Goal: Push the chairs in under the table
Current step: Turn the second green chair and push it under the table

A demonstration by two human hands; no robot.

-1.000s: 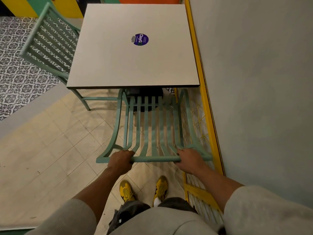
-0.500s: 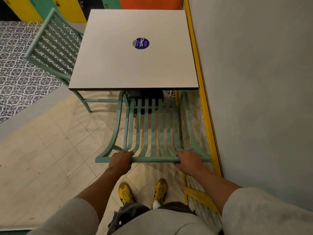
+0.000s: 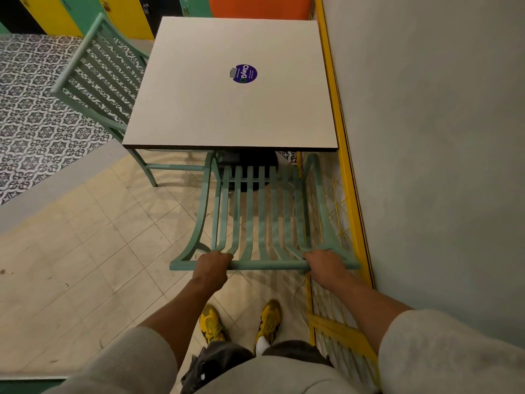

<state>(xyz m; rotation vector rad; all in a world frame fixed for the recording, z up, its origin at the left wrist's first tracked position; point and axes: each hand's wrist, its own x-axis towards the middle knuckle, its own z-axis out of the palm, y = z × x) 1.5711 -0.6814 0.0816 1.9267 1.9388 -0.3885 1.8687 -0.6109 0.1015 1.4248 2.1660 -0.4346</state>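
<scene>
A single wide-angle camera on the person's head looks forward and steeply down, close over the near chair (image 3: pixel 264 264) at centre; the table (image 3: pixel 227 115) lies toward 12 o'clock, yellow shoes (image 3: pixel 211 325) at 6, the wall (image 3: pixel 440 137) at 3.

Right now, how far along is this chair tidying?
Done: the seat of the near chair looks tucked under the table; only its back shows. In hand: the left hand and right hand grip its top rail. Left: the side chair stands at the table's left edge with no hand on it; how far in it sits I cannot tell.
</scene>
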